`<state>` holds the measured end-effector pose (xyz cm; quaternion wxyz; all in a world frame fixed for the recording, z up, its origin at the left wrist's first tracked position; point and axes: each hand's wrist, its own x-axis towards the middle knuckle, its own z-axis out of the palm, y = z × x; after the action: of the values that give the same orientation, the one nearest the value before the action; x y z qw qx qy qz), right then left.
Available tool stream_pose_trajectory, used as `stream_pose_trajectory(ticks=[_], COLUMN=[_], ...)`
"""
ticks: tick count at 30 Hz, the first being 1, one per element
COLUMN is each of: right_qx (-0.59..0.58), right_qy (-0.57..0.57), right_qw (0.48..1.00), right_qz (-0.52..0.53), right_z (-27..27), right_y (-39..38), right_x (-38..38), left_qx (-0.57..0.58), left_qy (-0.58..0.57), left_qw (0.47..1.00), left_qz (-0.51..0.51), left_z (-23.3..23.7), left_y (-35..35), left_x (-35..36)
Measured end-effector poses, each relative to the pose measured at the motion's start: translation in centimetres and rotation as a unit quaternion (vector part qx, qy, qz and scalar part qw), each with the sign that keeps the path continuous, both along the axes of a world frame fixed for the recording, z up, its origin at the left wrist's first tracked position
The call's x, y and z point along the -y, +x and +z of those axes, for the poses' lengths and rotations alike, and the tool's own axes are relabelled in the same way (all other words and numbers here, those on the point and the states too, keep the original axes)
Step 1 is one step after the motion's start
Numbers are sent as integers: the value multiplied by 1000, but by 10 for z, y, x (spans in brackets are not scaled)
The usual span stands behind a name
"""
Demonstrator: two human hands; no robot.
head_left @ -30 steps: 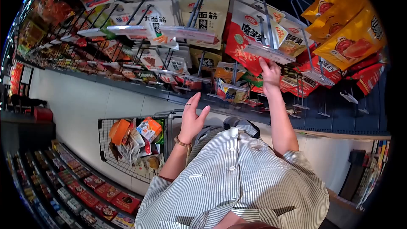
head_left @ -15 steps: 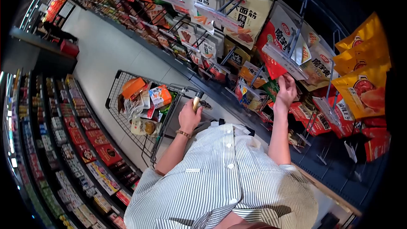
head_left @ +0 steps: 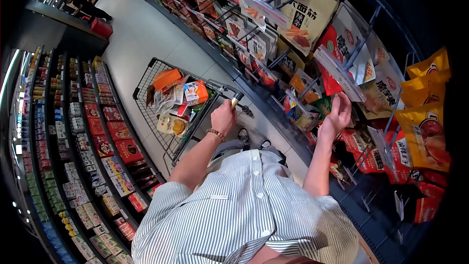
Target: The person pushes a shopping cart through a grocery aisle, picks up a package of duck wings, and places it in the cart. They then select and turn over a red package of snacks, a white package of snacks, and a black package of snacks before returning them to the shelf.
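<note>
My left hand (head_left: 223,118) is wrapped round the handle (head_left: 237,99) of a wire shopping cart (head_left: 146,99), a beaded bracelet on its wrist. Packaged groceries lie in the cart, among them an orange pack (head_left: 166,78) and an orange-and-white pack (head_left: 196,92). On the right, my right hand (head_left: 337,114) is raised to the hanging snack rack, fingers curled and fingertips right at the lower corner of a red-and-white snack bag (head_left: 332,74). A clear price-tag holder (head_left: 339,72) juts out in front of that bag.
Cream snack bags (head_left: 309,17) hang above, and yellow bags (head_left: 424,134) hang at the right. Red packs (head_left: 361,149) hang below my right hand. Stocked shelves (head_left: 105,137) line the left side. A person in dark clothes (head_left: 90,7) is far down the aisle.
The view has shifted, so the cart and rack sit lower and further right. My left hand stays on the handle; my right hand stays at the red-and-white bag's lower corner.
</note>
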<state>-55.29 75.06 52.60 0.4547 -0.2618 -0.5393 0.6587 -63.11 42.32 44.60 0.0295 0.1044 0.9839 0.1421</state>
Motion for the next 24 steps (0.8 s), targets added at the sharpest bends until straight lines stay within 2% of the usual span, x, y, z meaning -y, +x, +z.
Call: stream_pose_trajectory(ticks=[6,14,22,24], right_qx=[32,11,15,11], right_qy=[34,41,35,61], right_qw=[999,995,988,989], right_qz=[-7,-85,-148,-131], right_z=[-6,-3,17,13], right_y=[-1,-9,-31,-39], right_x=[2,8,63,78], left_qx=[8,21,35,43], left_qy=[27,79,121,124], left_qw=[1000,997,991,990], left_qz=[-10,-10,-51,-61], left_z=[5,5,5,6], left_y=[-14,-47,-75,-83], left_x=[7,27,50,58])
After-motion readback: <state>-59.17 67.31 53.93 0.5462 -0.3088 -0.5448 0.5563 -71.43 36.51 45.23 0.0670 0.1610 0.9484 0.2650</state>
